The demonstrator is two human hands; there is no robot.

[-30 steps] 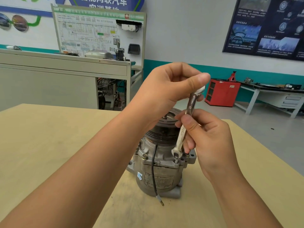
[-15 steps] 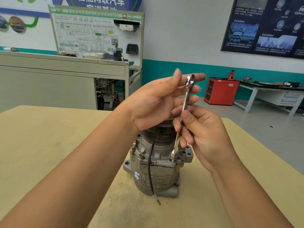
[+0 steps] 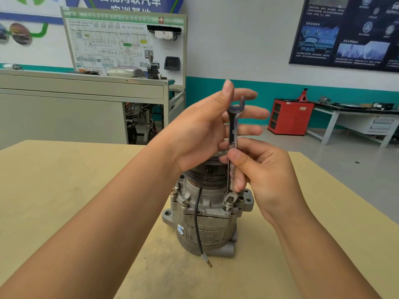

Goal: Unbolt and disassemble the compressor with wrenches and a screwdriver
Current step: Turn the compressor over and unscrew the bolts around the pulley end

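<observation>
Compressor [image 3: 205, 223]: stood upright on tan table [image 3: 64, 190], approx. ctr; pulley end [image 3: 207, 173] up, label side toward camera.
Wrench [image 3: 233, 134]: open-end type, held approx. vertical; lower end seated on bolt head [image 3: 229, 200] at front-R flange of housing; upper open end free, above pulley end.
R hand [image 3: 265, 175]: thumb & curled fingers pinched wrench shank, lower half, just above bolt head.
L hand [image 3: 205, 134]: fingers straight & spread, thumb up; positioned behind upper shank, over pulley end; gripped nothing; contact w/ wrench could not be determined.
Wire [image 3: 196, 212]: black lead ran down housing front; terminal end lay on table.
Bkgd: red cabinet [image 3: 290, 117] at far wall, R side.
</observation>
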